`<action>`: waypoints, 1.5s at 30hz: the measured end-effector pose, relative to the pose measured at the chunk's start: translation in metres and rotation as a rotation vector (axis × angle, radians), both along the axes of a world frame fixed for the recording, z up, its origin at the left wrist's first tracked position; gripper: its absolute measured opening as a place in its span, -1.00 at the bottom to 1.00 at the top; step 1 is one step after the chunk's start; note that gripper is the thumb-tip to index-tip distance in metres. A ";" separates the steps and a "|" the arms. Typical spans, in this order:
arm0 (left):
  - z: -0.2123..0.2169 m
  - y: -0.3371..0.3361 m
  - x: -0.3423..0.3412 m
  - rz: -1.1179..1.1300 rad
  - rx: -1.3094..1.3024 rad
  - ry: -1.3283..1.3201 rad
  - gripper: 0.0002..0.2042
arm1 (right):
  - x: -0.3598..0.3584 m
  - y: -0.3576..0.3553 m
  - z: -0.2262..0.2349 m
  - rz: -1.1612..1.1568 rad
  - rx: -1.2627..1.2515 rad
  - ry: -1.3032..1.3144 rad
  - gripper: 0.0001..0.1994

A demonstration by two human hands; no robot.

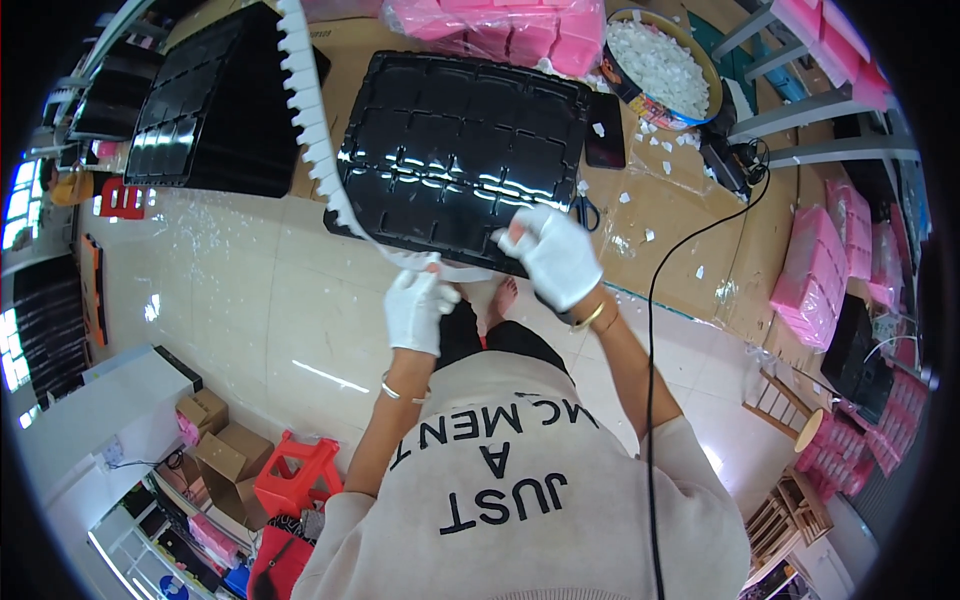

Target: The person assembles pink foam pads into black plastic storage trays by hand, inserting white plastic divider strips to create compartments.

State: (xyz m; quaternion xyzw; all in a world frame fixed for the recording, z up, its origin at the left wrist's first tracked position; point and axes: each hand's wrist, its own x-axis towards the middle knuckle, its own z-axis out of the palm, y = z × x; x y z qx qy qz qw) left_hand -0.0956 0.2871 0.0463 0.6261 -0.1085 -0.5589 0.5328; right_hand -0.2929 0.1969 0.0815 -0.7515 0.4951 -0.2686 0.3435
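A black moulded plastic tray (455, 150) with a ribbed surface lies on the brown cardboard-covered table in front of me. A long white strip with a toothed edge (318, 140) hangs down past the tray's left side and bends along its near edge. In a white glove, my left hand (415, 308) pinches this strip just below the tray's near edge. My gloved right hand (556, 258) is over the tray's near right corner, fingers curled in; what they hold, if anything, is hidden.
Beside the tray lie a dark phone (605, 131) and scissors (588, 212). A round tub of white scraps (660, 68) stands at the far right. More black trays (215, 110) are stacked left. A black cable (652, 330) crosses on my right; a red stool (298, 475) stands lower left.
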 end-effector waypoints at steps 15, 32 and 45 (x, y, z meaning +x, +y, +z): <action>-0.123 -0.046 0.254 0.006 0.118 -0.872 -0.91 | -0.042 -0.219 -0.052 0.021 -0.068 0.623 -0.88; -0.056 -0.041 0.232 0.110 0.155 -0.729 -0.73 | -0.031 -0.214 -0.089 -0.223 -0.304 0.701 -0.87; 0.033 -0.214 0.061 -0.534 -0.690 -0.975 -0.87 | -0.140 -0.255 -0.075 -0.696 -0.260 0.304 -0.82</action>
